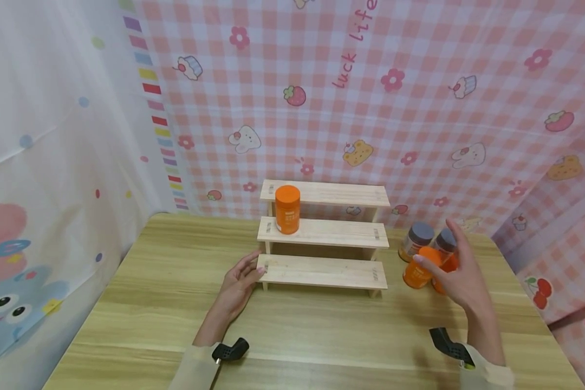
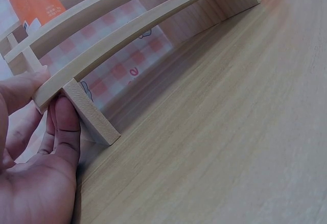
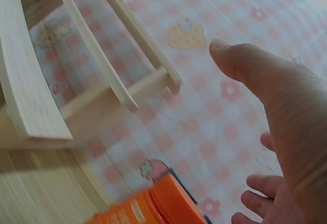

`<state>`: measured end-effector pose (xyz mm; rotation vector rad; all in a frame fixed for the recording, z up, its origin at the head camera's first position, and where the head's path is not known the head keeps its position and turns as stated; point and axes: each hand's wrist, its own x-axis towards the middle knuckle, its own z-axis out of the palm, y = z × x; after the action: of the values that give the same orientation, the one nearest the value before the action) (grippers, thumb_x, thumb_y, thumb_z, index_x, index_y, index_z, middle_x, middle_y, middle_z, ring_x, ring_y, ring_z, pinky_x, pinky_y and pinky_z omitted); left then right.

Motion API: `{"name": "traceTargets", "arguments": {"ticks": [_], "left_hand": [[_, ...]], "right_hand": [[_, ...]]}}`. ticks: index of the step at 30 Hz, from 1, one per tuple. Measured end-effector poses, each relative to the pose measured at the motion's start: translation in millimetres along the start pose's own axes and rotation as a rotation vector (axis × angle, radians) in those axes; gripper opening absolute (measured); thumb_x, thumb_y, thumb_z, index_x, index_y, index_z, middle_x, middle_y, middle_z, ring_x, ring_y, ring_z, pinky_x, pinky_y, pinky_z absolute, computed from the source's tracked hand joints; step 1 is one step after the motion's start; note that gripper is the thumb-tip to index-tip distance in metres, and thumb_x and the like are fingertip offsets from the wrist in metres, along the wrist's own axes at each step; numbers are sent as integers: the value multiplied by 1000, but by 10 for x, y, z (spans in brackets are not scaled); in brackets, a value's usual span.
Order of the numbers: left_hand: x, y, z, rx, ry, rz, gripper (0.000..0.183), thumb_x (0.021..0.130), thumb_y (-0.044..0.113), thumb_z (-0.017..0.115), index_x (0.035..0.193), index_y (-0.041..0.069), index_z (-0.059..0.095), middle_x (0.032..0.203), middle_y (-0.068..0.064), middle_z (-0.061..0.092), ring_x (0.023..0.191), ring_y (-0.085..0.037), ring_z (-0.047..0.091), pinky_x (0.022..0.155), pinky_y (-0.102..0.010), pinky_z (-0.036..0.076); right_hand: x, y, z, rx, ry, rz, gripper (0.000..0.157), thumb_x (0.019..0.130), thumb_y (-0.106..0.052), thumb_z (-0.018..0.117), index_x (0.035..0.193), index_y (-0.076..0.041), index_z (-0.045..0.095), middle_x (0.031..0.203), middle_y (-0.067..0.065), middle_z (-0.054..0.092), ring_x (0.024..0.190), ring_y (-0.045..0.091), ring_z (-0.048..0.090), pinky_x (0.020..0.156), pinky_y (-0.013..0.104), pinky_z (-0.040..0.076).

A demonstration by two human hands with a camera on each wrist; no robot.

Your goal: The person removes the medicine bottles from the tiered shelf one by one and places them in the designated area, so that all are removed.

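Observation:
A three-step wooden display shelf (image 1: 322, 272) stands on the table. My left hand (image 1: 237, 287) grips the left end of its lowest step, the thumb on top and fingers (image 2: 66, 124) beneath, beside the leg. One orange bottle (image 1: 288, 210) is upright on the left part of the middle step. At the right, my right hand (image 1: 465, 281) hovers over a group of bottles, thumb and fingers spread apart. Nearest to it is an orange-capped bottle (image 1: 416, 269); another orange bottle (image 1: 449, 264) is partly hidden behind the hand. In the right wrist view an orange bottle (image 3: 173, 201) lies below the open hand.
Two grey-capped bottles (image 1: 421, 234) stand just behind the orange ones; the hand partly covers one. Behind the table (image 1: 175, 271) hangs a pink checked cloth (image 1: 273, 124), and a white patterned cloth (image 1: 68, 162) hangs at the left. Black camera mounts (image 1: 231, 350) sit on both wrists.

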<state>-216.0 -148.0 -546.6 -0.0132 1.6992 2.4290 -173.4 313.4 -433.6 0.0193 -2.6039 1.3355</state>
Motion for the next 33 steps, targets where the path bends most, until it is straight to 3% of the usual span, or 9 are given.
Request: {"name": "traceTargets", "arguments": {"ticks": [4, 11, 23, 33], "left_hand": [[3, 3, 6, 0, -4, 3, 59, 98, -2, 62, 153, 5, 44, 111, -1, 58, 102, -9, 60, 89, -19, 54], [0, 5, 10, -9, -3, -3, 59, 98, -2, 62, 154, 5, 43, 110, 1, 57, 101, -8, 59, 88, -18, 54], [2, 9, 11, -11, 5, -7, 58, 99, -3, 62, 153, 7, 45, 111, 0, 58, 102, -9, 60, 88, -19, 54], [5, -2, 24, 13, -3, 24, 59, 97, -2, 65, 152, 0, 43, 110, 0, 60, 105, -11, 62, 92, -21, 55]], "right_hand": [[9, -89, 95, -2, -18, -14, 103, 92, -34, 78, 162, -47, 3, 173, 11, 7, 148, 56, 26, 106, 81, 29], [15, -208, 298, 19, -47, -53, 103, 90, -32, 80, 162, -46, 8, 174, 7, 8, 152, 54, 18, 113, 79, 21], [5, -330, 650, 88, -98, -136, 100, 90, -25, 81, 164, -38, 15, 172, 8, 18, 154, 46, 24, 118, 70, 26], [1, -445, 826, 203, -151, -172, 95, 91, -18, 79, 163, -37, 19, 171, 4, 21, 156, 36, 25, 124, 62, 23]]}}
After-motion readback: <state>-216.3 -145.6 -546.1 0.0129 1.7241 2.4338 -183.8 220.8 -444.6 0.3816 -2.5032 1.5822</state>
